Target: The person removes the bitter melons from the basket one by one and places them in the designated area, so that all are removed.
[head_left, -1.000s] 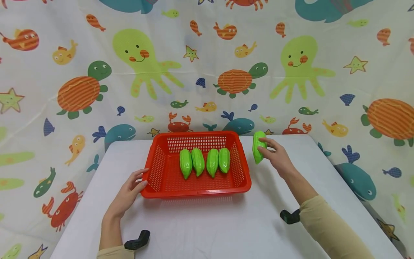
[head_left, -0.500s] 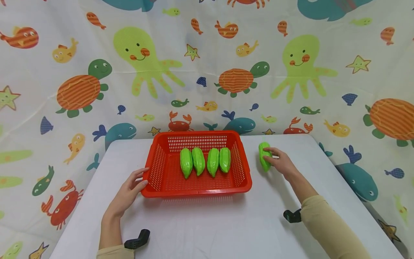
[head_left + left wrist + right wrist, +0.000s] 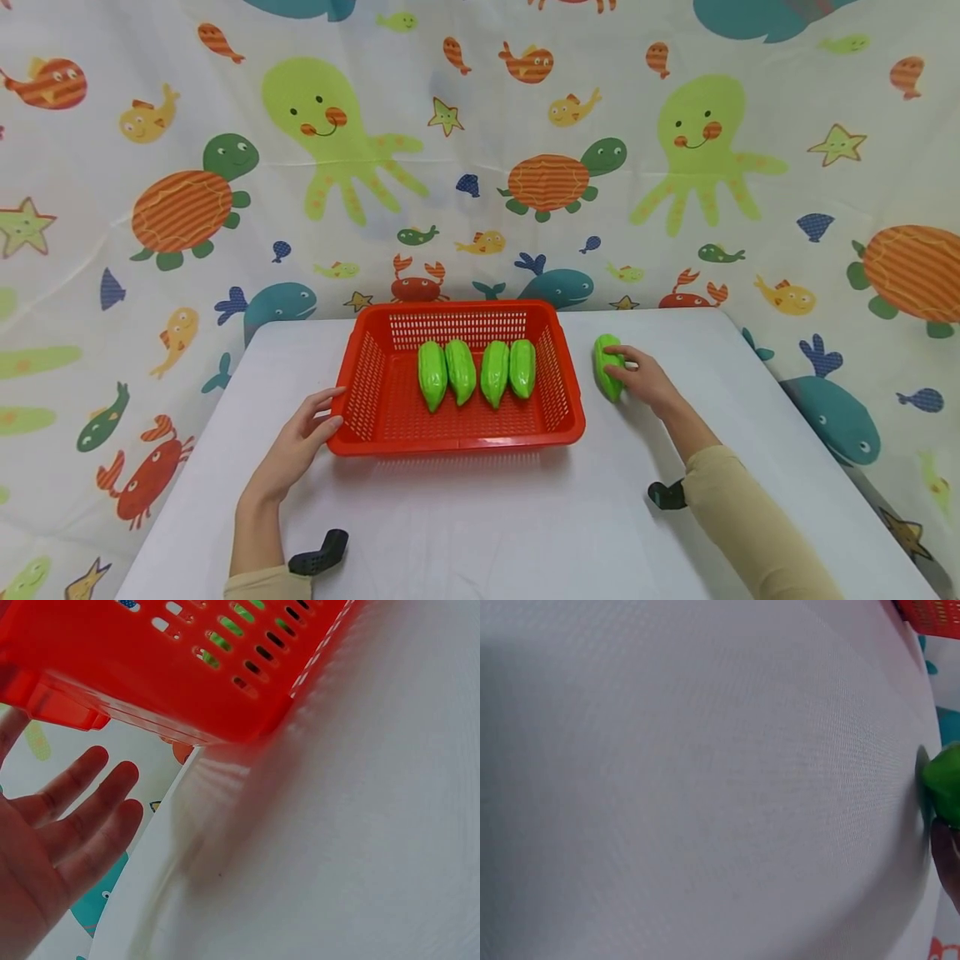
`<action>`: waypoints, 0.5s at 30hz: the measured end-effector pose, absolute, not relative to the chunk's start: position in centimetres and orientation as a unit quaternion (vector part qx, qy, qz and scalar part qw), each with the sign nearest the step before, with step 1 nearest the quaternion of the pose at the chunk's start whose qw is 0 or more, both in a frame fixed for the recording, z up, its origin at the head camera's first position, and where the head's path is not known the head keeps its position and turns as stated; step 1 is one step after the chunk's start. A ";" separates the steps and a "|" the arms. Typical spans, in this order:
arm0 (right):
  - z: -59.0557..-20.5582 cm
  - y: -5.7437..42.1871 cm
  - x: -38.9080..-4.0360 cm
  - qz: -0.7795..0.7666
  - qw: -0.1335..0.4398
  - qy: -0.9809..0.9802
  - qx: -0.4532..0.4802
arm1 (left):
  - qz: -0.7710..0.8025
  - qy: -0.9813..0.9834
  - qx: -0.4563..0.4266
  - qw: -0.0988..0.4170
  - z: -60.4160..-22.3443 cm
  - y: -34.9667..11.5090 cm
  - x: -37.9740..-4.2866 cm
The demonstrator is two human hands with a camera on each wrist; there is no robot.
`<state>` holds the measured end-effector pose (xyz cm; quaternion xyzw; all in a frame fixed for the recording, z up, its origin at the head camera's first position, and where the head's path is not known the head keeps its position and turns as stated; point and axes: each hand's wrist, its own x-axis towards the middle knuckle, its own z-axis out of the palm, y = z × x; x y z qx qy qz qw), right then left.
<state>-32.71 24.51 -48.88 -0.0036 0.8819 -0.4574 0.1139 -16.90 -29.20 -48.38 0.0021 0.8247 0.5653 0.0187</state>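
Observation:
In the head view, my left hand (image 3: pixel 300 442) touches the left rim of a red plastic basket (image 3: pixel 457 447). The left wrist view shows several fingers (image 3: pixel 97 817) of that hand extended below the rim, with nothing in them. Right of the basket, my right hand (image 3: pixel 647 382) holds a bright green, ridged, pointed fruit (image 3: pixel 606 385) between thumb and fingers, at the table surface. In the right wrist view, only part of this green fruit (image 3: pixel 946 784) and a fingertip show at the right edge. Inside the basket, several similar green fruits (image 3: pixel 494 373) lie in a row.
The basket stands on a white-covered table (image 3: pixel 465 525). Behind it hangs a white curtain (image 3: pixel 480 108) printed with sea animals. A black device (image 3: pixel 321 554) sits at the left wrist, another black device (image 3: pixel 666 495) at the right.
My right hand has lowered the green fruit to the table, right of the basket, and then shifted it slightly left. The left hand and basket have stayed in place.

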 end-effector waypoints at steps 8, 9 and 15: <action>-49.2 24.1 -33.5 -0.456 0.110 0.883 -0.014 | 0.563 0.826 0.003 0.020 -48.2 -29.2 -17.0; -49.3 24.0 -33.6 -0.456 0.109 0.883 -0.018 | 0.562 0.827 0.004 0.020 -48.2 -29.2 -17.0; -49.6 23.7 -34.1 -0.464 0.099 0.879 -0.047 | 0.564 0.826 0.003 0.020 -48.3 -29.2 -16.9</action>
